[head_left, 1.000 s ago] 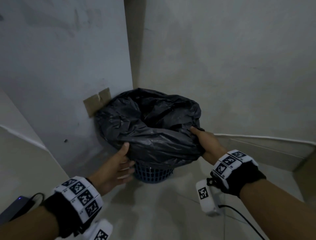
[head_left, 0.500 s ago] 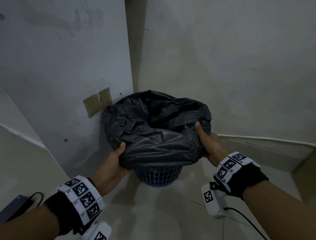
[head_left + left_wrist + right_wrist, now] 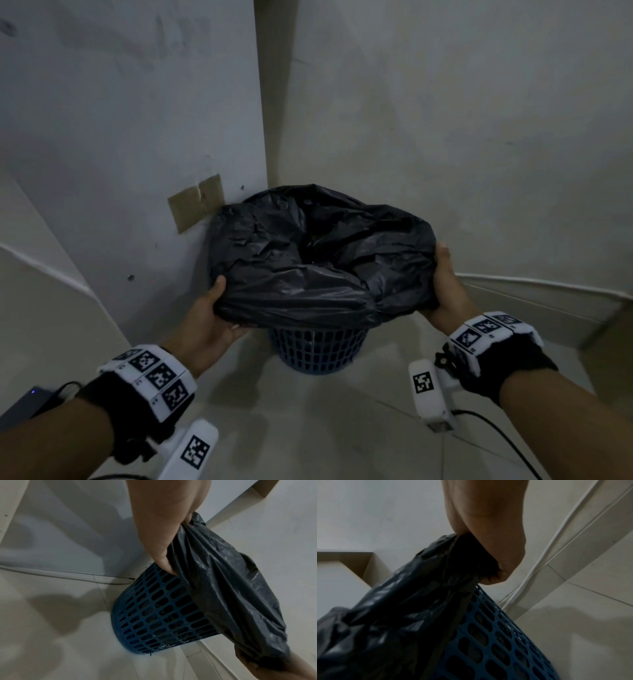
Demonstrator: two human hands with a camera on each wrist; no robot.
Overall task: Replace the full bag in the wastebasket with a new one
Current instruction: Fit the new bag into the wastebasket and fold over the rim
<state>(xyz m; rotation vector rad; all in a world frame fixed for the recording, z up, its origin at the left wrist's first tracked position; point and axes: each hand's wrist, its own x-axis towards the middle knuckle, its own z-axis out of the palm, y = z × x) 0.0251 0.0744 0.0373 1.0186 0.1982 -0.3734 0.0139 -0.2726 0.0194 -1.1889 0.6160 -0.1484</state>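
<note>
A blue slotted plastic wastebasket (image 3: 317,351) (image 3: 159,616) (image 3: 501,642) stands on the floor in a wall corner. A black plastic bag (image 3: 318,257) (image 3: 228,585) (image 3: 399,612) lines it, its top edge bunched and lifted off the rim. My left hand (image 3: 212,315) (image 3: 164,536) grips the bag's near-left edge, thumb on top. My right hand (image 3: 445,284) (image 3: 493,555) grips the bag's right edge, fingers curled into the plastic. The bag's mouth is open; its contents are too dark to see.
Two pale walls meet right behind the basket. A brown cardboard patch (image 3: 197,202) is stuck on the left wall. A white cable (image 3: 539,563) runs along the right skirting. A dark device with a blue light (image 3: 24,404) lies at the lower left floor.
My left hand went from open beside the bag to gripping its edge. Both hands have pulled the bag's edge up and outward, and more of the blue basket shows below.
</note>
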